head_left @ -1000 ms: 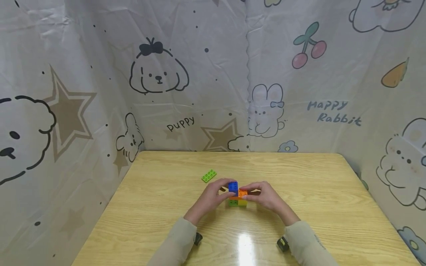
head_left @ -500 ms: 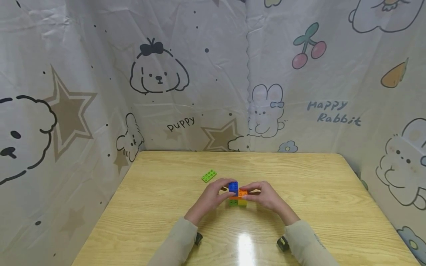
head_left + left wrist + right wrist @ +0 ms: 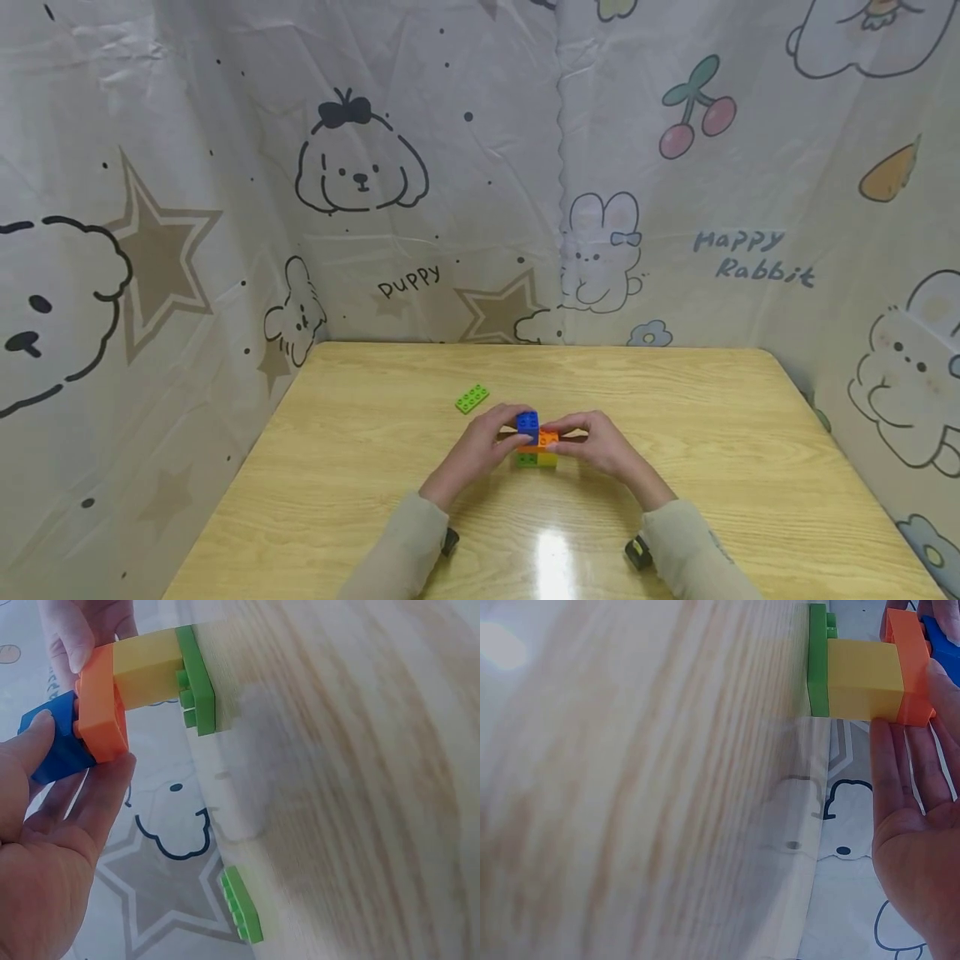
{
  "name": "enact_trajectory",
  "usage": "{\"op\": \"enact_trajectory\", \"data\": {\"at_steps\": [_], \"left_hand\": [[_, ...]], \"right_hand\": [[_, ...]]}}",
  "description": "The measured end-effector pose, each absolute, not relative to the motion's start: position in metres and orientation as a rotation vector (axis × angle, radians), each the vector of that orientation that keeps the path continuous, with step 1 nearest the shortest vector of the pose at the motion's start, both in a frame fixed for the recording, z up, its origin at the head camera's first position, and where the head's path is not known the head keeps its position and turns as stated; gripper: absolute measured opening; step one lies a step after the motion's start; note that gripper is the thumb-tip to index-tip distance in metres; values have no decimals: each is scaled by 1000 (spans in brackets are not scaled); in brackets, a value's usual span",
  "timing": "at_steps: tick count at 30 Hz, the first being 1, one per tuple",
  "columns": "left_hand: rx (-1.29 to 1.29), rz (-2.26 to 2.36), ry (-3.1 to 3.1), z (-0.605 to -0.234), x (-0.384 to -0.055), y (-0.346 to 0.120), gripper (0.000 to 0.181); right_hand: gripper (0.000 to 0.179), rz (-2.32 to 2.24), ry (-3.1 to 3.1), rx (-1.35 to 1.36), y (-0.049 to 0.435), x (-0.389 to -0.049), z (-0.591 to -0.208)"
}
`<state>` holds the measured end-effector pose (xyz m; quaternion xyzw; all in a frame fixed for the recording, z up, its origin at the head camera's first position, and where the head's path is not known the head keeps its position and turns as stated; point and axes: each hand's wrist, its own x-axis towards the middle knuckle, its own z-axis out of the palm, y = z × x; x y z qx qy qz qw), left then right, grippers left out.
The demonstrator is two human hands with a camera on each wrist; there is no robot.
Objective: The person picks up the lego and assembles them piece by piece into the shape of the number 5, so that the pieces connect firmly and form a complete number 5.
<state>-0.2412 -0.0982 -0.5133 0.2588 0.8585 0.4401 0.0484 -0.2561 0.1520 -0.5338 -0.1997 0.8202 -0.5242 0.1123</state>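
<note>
In the head view, a small stack of toy building bricks stands at the table's middle between both hands. A green plate (image 3: 197,686) forms its base, with a yellow brick (image 3: 864,679) on one end. An orange brick (image 3: 910,667) sits across the yellow one and overhangs the green studs. On the overhanging end is a blue brick (image 3: 528,425); orange studs show at their seam in the left wrist view. My left hand (image 3: 480,442) pinches the blue brick between thumb and fingers. From the other side, my right hand (image 3: 602,446) pinches the orange brick's free end.
A loose lime-green plate (image 3: 472,398) with studs lies beyond the left hand on the wooden table (image 3: 360,467). Patterned cloth (image 3: 465,167) hangs behind the table and along both sides.
Both hands keep their hold on the bricks, and the stack stays in place. The whole head view has shifted very slightly.
</note>
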Motion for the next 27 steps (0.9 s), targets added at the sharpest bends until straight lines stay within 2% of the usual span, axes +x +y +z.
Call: {"op": "enact_trajectory", "data": {"at_steps": [27], "left_hand": [[864,1218,2689,-517,-241,-99,42]], "right_hand": [[30,-1545,2411,-582,151,-256,-537]]}}
